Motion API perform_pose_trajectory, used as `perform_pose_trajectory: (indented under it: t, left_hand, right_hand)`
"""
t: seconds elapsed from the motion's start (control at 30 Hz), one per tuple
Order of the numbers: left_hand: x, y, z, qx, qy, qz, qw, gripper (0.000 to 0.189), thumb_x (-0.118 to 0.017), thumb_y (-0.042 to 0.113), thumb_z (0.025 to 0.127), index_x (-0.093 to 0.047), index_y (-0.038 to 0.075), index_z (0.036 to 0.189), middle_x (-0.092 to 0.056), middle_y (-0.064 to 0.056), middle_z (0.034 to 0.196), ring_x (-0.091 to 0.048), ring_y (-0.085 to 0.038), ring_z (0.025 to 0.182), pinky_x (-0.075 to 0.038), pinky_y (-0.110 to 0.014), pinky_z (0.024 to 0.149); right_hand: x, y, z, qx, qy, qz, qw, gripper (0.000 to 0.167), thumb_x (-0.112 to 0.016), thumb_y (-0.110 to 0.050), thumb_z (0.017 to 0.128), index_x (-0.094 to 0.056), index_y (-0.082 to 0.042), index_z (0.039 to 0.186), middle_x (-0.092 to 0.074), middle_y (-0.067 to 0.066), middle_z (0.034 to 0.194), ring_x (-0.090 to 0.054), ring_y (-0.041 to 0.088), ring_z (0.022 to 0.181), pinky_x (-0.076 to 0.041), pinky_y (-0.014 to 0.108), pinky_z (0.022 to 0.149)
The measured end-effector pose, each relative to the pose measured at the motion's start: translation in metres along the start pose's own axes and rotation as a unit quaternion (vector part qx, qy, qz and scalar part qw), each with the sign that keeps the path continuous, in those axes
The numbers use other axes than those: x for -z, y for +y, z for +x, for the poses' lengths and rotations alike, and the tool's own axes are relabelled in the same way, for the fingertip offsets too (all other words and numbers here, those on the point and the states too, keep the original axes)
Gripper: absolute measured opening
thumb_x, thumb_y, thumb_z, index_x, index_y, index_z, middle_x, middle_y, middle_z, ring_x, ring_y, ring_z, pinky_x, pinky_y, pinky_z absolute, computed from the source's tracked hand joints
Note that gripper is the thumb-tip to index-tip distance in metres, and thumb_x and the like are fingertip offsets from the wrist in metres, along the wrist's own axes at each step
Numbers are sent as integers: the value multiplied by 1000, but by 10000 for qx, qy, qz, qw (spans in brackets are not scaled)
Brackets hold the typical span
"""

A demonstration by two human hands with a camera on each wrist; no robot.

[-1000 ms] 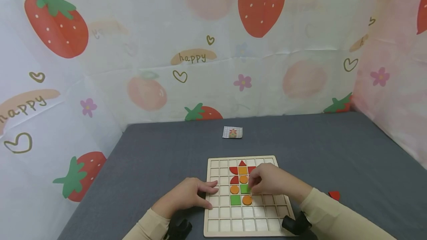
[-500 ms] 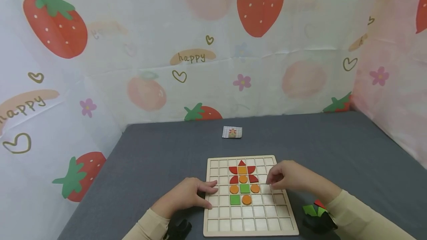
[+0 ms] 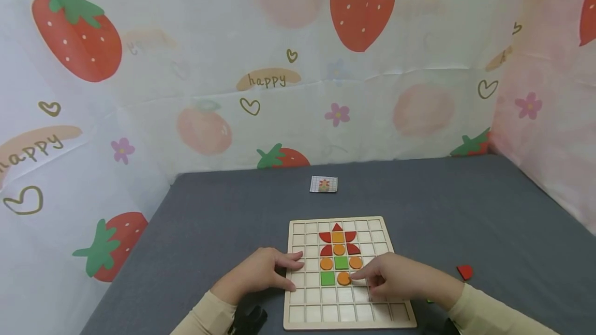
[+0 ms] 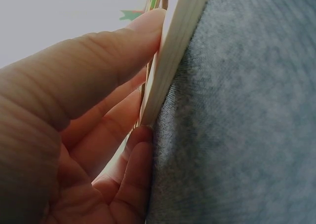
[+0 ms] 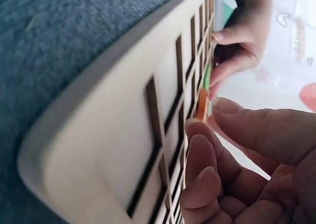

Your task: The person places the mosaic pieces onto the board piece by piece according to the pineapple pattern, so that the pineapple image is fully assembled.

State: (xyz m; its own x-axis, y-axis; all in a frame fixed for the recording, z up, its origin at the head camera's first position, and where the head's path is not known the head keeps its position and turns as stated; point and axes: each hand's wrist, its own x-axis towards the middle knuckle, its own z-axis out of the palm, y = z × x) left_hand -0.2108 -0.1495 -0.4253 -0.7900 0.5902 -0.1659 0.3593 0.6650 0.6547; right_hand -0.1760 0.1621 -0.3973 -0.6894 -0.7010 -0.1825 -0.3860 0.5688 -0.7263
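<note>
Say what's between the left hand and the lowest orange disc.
Bare cells of the wooden grid board, then a green square tile next to the orange disc; head view.

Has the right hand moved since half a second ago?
Yes, the right hand has moved left and toward the board's near edge, to the lowest orange disc.

The word "happy" (image 3: 268, 81) stood on the white printed backdrop (image 3: 205, 56), in thin lowercase letters on a peach patch (image 3: 269, 72), high up and well beyond the left hand (image 3: 261, 275). A second "happy" (image 3: 37, 150), its first letter cut by the view's edge, stood far to that hand's left. Farther up, beyond the right hand (image 3: 398, 275), another peach patch (image 3: 500, 58) on the backdrop carried lettering too partial to read.
</note>
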Motion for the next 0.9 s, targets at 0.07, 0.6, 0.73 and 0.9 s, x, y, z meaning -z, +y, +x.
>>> perform_pose_trajectory:
  t: [0.07, 0.6, 0.73, 0.9]
  left_hand:
    - [0, 0, 0, -3, -5, 3, 10000, 53, -78, 37, 67, -64, 26, 117, -52, 14, 128, -45, -13, 122, -37, -40, 99]
    - [1, 2, -1, 6, 15, 12, 10000, 53, -78, 37, 67, -64, 26, 116, -52, 14, 128, -45, -15, 123, -35, -43, 100]
    - [1, 3, -1, 29, 10, 2, 10000, 52, -78, 37, 67, -64, 26, 116, -52, 14, 128, -45, -15, 123, -35, -43, 100]
    - [1, 2, -1, 16, -11, -1, 10000, 53, -78, 36, 67, -64, 26, 117, -52, 13, 128, -46, -14, 122, -37, -40, 99]
  right_hand:
    - [-3, 0, 1, -14, -46, 34, 10000, 40, -64, -5, 82, -63, -14, 121, -51, -10, 63, -37, 1, 54, -32, 17, 50]
    - [20, 1, -9, -175, 164, -166, 9996, 27, -66, -10, 83, -70, -13, 109, -56, -9, 73, -48, 3, 64, -43, 21, 58]
    - [33, 8, -19, -168, 156, -47, 9997, 26, -66, -11, 82, -69, -10, 108, -59, -8, 77, -52, 3, 67, -46, 22, 60]
    - [44, 26, -36, -89, 172, 103, 9998, 27, -70, -15, 79, -67, -10, 105, -59, -7, 76, -55, 5, 70, -48, 25, 62]
